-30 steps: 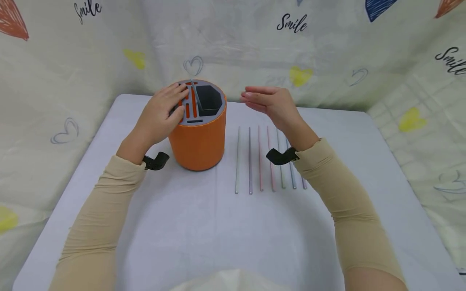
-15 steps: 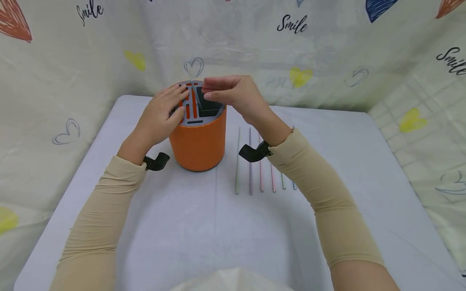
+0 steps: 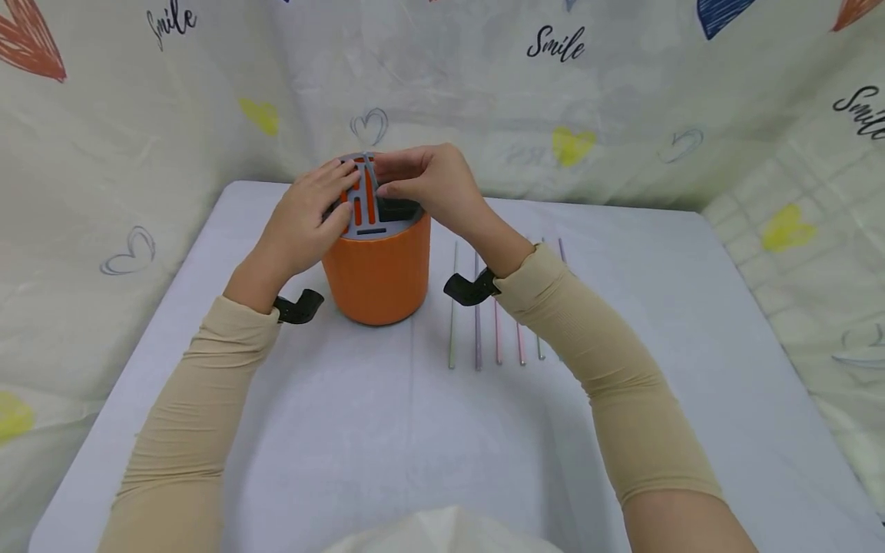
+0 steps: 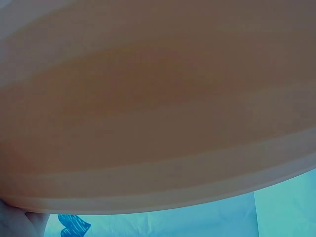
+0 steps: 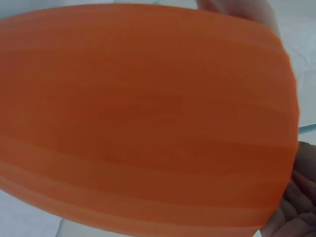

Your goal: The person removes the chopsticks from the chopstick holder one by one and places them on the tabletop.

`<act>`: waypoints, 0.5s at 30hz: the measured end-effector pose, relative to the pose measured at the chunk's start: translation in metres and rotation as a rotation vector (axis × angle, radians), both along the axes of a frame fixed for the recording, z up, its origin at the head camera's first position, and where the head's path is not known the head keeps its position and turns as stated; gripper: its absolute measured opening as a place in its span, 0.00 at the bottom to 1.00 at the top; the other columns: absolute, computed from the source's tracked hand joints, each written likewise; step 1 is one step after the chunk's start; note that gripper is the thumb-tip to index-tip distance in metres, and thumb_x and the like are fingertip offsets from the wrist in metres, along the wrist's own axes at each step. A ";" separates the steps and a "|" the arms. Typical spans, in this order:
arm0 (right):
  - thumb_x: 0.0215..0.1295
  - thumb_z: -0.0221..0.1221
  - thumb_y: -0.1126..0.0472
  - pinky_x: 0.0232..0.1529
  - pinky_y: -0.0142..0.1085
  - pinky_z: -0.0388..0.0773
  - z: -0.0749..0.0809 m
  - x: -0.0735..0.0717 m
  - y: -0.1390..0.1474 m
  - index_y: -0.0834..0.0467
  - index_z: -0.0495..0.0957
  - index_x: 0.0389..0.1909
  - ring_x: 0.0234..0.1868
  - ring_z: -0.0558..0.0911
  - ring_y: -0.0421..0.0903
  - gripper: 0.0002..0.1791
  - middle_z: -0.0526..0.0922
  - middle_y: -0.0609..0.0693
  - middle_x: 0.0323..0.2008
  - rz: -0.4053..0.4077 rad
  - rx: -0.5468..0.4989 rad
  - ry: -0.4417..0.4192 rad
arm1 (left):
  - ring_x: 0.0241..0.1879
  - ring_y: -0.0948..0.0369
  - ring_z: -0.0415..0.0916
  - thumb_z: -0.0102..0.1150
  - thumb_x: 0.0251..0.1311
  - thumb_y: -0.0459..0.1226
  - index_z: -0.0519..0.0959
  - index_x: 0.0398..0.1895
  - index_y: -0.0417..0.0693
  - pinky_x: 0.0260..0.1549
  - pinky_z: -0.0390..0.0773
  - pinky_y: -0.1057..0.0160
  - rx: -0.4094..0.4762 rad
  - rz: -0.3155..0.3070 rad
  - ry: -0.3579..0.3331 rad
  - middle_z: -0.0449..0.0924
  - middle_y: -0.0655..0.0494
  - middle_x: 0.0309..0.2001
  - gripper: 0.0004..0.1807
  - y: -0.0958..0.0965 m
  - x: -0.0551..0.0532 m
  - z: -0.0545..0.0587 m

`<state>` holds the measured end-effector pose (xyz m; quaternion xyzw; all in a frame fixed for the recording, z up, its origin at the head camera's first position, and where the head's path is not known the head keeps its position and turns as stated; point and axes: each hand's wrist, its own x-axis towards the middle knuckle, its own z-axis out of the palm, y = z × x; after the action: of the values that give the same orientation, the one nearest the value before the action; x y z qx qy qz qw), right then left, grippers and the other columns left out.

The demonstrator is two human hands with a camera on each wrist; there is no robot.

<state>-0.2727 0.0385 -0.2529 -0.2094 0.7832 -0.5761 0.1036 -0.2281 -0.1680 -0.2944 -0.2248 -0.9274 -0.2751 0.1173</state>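
An orange round holder [image 3: 376,280] with a grey slotted top [image 3: 373,230] stands upright at the back left in the head view. My left hand [image 3: 297,223] rests on the left side of that top, fingers spread. Out of the top leans a thin pale-blue stick [image 3: 372,172], also showing in the right wrist view as a blue stick [image 5: 308,129]. My right hand [image 3: 442,188] reaches over the holder's dark opening from the right. Its thumb and fingers come right up to the stick, a gap still showing between them. The holder's orange side [image 4: 158,123] fills most of the left wrist view.
Several thin pastel sticks lie side by side right of the holder, such as a green stick [image 3: 452,322] and a purple stick [image 3: 478,338], partly under my right forearm. A white table [image 3: 346,430] carries everything; a printed cloth [image 3: 470,84] hangs behind.
My right hand has moved left from above the loose sticks to the stick in the holder, its thumb and fingers drawing closer together. The left hand stays in place.
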 end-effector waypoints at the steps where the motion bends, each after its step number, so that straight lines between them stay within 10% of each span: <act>1: 0.50 0.68 0.62 0.46 0.31 0.79 -0.001 -0.001 -0.001 0.54 0.83 0.46 0.45 0.82 0.37 0.19 0.85 0.48 0.42 -0.003 0.028 0.027 | 0.72 0.58 0.46 0.35 0.67 0.42 0.62 0.68 0.45 0.72 0.44 0.57 -0.005 0.001 -0.006 0.57 0.52 0.70 0.27 0.000 0.000 0.000; 15: 0.52 0.66 0.60 0.43 0.29 0.80 0.008 0.002 -0.005 0.59 0.85 0.38 0.41 0.82 0.38 0.12 0.86 0.52 0.39 -0.059 0.008 0.220 | 0.72 0.56 0.46 0.36 0.67 0.43 0.61 0.68 0.44 0.72 0.44 0.55 -0.030 -0.004 -0.022 0.55 0.52 0.71 0.27 -0.003 0.000 0.002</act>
<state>-0.2712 0.0333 -0.2448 -0.2480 0.7980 -0.5493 0.0008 -0.2279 -0.1713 -0.2921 -0.2253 -0.9322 -0.2637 0.1030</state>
